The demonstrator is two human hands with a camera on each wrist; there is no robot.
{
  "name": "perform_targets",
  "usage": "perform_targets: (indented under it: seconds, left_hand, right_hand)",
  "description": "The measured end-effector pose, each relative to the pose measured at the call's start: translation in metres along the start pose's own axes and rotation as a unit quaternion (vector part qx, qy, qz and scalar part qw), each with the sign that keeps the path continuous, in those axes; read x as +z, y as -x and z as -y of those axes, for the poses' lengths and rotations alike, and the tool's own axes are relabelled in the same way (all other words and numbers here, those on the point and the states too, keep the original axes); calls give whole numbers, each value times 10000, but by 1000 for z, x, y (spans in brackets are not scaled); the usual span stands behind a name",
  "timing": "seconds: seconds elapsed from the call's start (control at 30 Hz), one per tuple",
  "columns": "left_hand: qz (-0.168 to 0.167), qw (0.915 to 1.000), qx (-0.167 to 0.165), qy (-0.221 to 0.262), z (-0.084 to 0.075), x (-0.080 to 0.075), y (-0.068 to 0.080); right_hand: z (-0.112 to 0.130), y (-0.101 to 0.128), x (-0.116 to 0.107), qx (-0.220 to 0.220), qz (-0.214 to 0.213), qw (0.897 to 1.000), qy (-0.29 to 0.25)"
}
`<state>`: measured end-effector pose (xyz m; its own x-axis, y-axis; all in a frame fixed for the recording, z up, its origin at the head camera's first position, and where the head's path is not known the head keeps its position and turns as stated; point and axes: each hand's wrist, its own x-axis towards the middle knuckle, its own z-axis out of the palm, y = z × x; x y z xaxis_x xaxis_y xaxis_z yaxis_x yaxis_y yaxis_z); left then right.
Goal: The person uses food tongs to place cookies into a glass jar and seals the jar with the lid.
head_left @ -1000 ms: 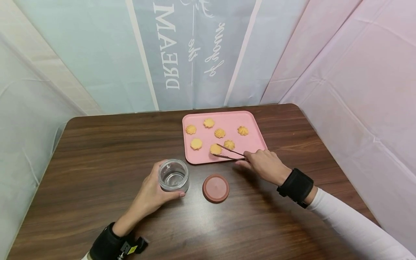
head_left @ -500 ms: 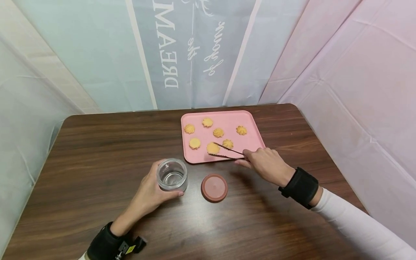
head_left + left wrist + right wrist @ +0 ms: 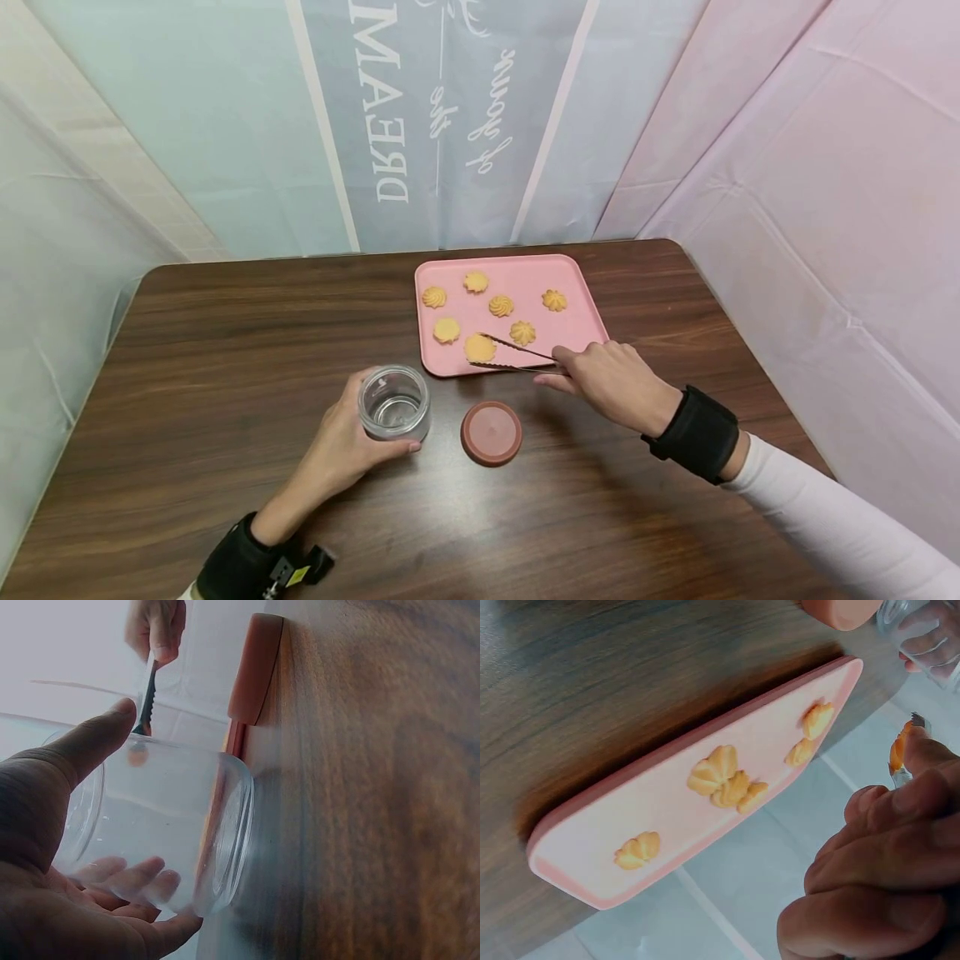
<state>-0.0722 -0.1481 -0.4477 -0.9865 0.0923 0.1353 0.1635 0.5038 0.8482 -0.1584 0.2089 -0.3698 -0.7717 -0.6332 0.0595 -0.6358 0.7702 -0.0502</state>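
Dark wood table [image 3: 187, 333] before pale draped sheeting. At left, left hand [image 3: 341, 450] wrapped around open glass jar [image 3: 394, 403], standing upright. Just right of it, round pink lid [image 3: 491, 432] lying flat. Further right, right hand [image 3: 611, 383] gripping tongs [image 3: 510, 354], tips closed on cookie [image 3: 480, 347] over pink tray's [image 3: 581, 321] near edge, five more cookies behind.

Our left hand [image 3: 341, 446] curls round the glass jar [image 3: 393, 404]. Right of the jar, our right hand [image 3: 611, 383] pinches tongs [image 3: 510, 354], arm outstretched.
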Motion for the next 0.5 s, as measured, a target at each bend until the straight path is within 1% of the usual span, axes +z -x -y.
perform_targets:
  seconds: [0.3,0.5]
  left_hand:
    - [-44,10000,-24,-23,0,-1,1]
    - [-9,10000,-35,-12,0,-1,0]
  right_hand:
    - [10,-3,-9,-271,-196,9994,77]
    - [14,-3,-13,-303,-122,9994,57]
